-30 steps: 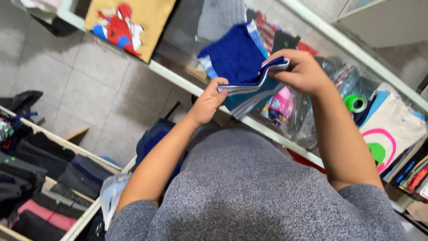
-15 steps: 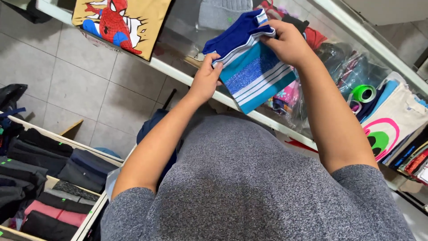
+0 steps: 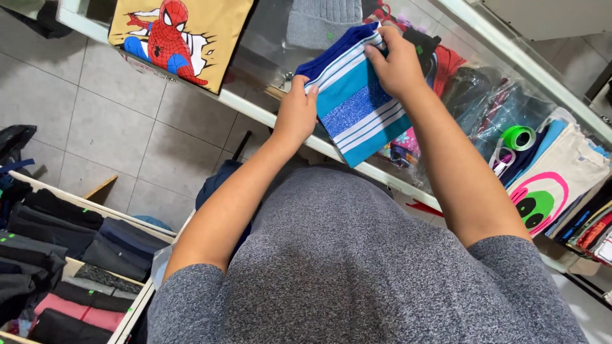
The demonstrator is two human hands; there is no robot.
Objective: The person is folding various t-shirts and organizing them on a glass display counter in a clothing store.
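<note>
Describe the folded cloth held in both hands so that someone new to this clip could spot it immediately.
Start at the glass display counter running across the upper picture; just above its white edge, the left hand and right hand grip a folded striped cloth. Unlike the yellow superhero shirt and grey knit hat nearby, it has turquoise, white and sparkly blue bands with a dark blue top fold.

Left hand [image 3: 296,114] and right hand [image 3: 398,64] gripping folded blue striped cloth [image 3: 357,105], above glass counter [image 3: 255,111]
</note>
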